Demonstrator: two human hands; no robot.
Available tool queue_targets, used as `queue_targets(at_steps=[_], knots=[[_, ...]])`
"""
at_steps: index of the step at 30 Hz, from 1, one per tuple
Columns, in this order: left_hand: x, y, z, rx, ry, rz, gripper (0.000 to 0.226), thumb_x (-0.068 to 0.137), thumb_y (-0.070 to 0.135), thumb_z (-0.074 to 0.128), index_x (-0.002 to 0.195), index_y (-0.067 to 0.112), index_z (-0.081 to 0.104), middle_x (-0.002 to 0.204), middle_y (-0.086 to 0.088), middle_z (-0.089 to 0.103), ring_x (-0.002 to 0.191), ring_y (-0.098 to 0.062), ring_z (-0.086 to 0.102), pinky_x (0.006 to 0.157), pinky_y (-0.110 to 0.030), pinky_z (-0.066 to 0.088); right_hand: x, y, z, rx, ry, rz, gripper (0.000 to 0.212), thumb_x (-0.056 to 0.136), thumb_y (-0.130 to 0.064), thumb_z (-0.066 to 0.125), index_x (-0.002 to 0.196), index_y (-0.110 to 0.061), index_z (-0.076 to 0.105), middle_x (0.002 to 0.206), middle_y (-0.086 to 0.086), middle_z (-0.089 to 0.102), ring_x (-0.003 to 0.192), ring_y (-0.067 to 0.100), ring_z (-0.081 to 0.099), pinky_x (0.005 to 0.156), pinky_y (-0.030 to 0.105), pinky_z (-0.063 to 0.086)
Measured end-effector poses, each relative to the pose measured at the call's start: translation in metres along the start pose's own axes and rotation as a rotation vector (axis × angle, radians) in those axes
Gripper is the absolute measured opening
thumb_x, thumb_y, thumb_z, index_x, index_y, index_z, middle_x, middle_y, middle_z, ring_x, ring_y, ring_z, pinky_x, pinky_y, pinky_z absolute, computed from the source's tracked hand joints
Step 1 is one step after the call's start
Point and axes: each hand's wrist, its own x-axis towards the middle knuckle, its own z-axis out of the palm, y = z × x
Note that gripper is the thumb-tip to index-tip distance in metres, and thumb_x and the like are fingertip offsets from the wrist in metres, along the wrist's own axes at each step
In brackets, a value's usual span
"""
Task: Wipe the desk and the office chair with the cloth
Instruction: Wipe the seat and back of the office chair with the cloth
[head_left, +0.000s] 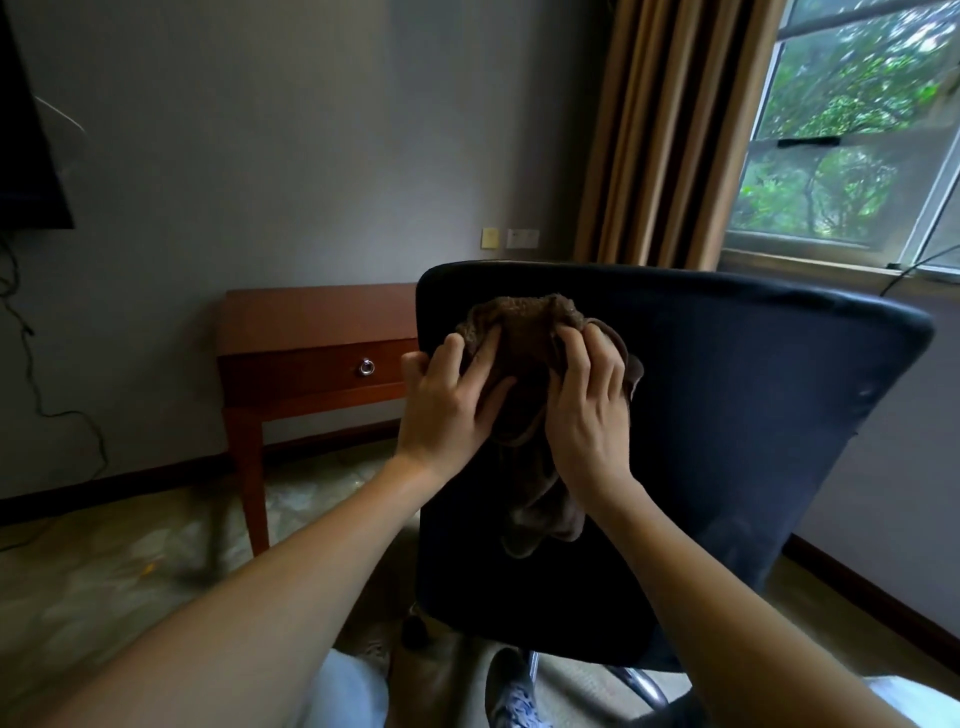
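In the head view, both hands are on the brown cloth (524, 332). It lies bunched against the back of the dark office chair (727, 415), just under its top edge, and a tail of it hangs down between the wrists. The left hand (447, 400) presses the cloth with fingers spread and fairly straight, its outer fingers at the chair's side edge. The right hand (587, 410) has its fingertips curled into the fabric, gripping a fold.

The step in hand appears to be the chair. The wooden bench (311, 317) stands beyond and left of the left hand, well apart from the cloth, and nothing shows whether it has been wiped.

The next move probably calls for flattening the wad and sweeping it out past the right hand across the chair's broad back. Steady pressure would be needed, since the chair may swivel away.
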Motion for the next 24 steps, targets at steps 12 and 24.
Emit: queue_targets(at_steps=[12, 24], knots=[[-0.003, 0.034, 0.014, -0.051, -0.004, 0.054, 0.048, 0.100, 0.036, 0.061, 0.140, 0.011, 0.057, 0.109, -0.016, 0.059, 0.095, -0.028, 0.055, 0.079, -0.042, 0.040, -0.021, 0.027, -0.013, 0.009, 0.034, 0.109, 0.054, 0.099, -0.006, 0.055, 0.146, -0.012, 0.029, 0.147, 0.011, 0.029, 0.137, 0.029, 0.033, 0.108, 0.028, 0.034], [-0.071, 0.049, 0.037, -0.062, -0.110, 0.081, 0.044, 0.097, 0.036, 0.064, 0.134, 0.013, 0.063, 0.099, -0.011, 0.062, 0.082, -0.029, 0.061, 0.073, -0.040, 0.042, -0.105, 0.047, 0.000, -0.039, -0.049, 0.181, 0.062, 0.093, -0.003, 0.068, 0.144, -0.007, 0.033, 0.143, 0.015, 0.033, 0.129, 0.033, 0.038, 0.117, 0.027, 0.024]])
